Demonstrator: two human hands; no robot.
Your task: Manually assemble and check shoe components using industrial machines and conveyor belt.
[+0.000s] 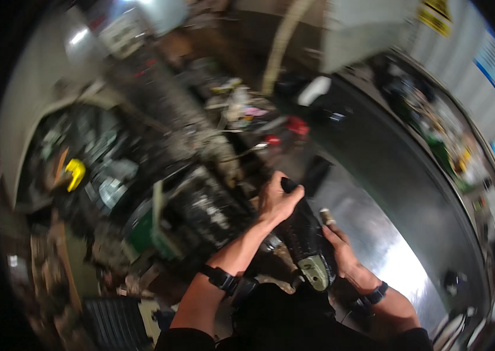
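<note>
A long black shoe upper (297,233) is stretched over a pale green shoe last (315,271), whose bare end points toward my body. My left hand (278,200) is closed round the far end, with the thumb over the dark tip. My right hand (341,250) is on the right side of the shoe, fingers closed on a short pale handle-like piece (326,216). What tool that piece belongs to cannot be made out. Both wrists carry dark bands. A black flat piece (317,174) lies just past the shoe.
A shiny dark metal worktop (370,193) curves along the right, with a trough of mixed scraps (434,120) behind it. Left stand a bin lined with black plastic (120,126), a yellow hooked object (74,174) and a dark box (203,205). Blurred red objects (296,125) sit ahead.
</note>
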